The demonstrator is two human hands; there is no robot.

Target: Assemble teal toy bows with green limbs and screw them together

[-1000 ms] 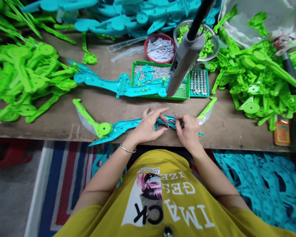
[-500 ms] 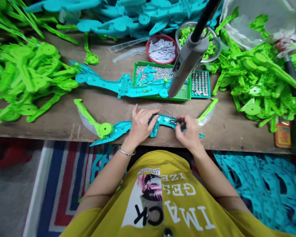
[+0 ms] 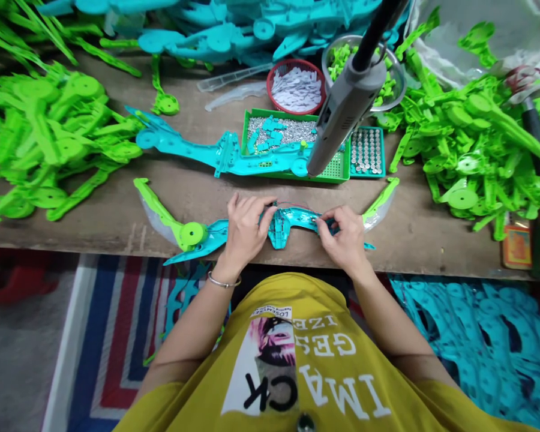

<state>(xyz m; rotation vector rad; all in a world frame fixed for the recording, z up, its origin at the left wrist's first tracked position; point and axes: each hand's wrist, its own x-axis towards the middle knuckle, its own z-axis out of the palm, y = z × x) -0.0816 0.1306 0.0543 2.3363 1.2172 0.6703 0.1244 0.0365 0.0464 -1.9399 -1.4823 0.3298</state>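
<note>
A long teal plastic toy piece [image 3: 292, 221] with green curved ends lies along the near edge of the wooden table [image 3: 117, 210]. My left hand [image 3: 244, 228] grips it left of its middle, fingers curled over it. My right hand [image 3: 342, 235] pinches a small part with thin wires on its right half. Green blade-like tips [image 3: 380, 198] stick out at both ends. A grey electric screwdriver [image 3: 344, 114] hangs on a cord just above and behind my hands.
A second teal piece [image 3: 207, 150] lies behind. A green tray of screws [image 3: 292, 147], a small tray of button cells [image 3: 366, 151], a red basket of white bits [image 3: 296, 87] and a metal bowl [image 3: 393, 75] stand beyond. Green parts heap left [image 3: 49, 132] and right [image 3: 472, 138].
My left hand has slid leftwards along the teal piece and curled its fingers over it. My right hand has stayed pinching at the wired part.
</note>
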